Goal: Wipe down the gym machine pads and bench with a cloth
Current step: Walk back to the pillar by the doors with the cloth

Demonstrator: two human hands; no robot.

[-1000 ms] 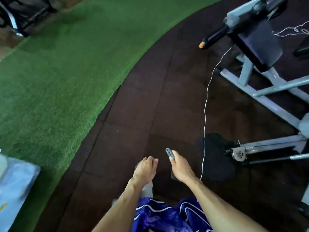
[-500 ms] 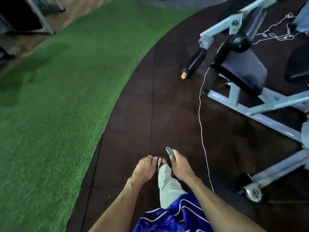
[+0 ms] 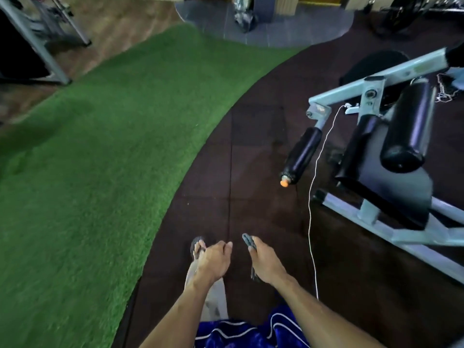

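Note:
My right hand is closed around a small folded grey cloth whose end sticks out above the thumb. My left hand is curled shut beside it with nothing in it. Both hang low at the bottom centre, over dark rubber floor. The gym machine stands at the right: a pale blue frame, a black roller pad above a black seat pad, and a smaller black roller with an orange end cap, pointing towards me. The machine is well ahead of my hands, apart from them.
A thin white cord hangs from the frame down to the floor, just right of my right hand. Green turf fills the left. Grey metal legs of another rack stand at the far left. My foot in a sandal is under my left hand.
The view has moved forward and tipped up, so the machine looks nearer and larger and more of the far floor shows. My hands keep the same pose, cloth still in the right.

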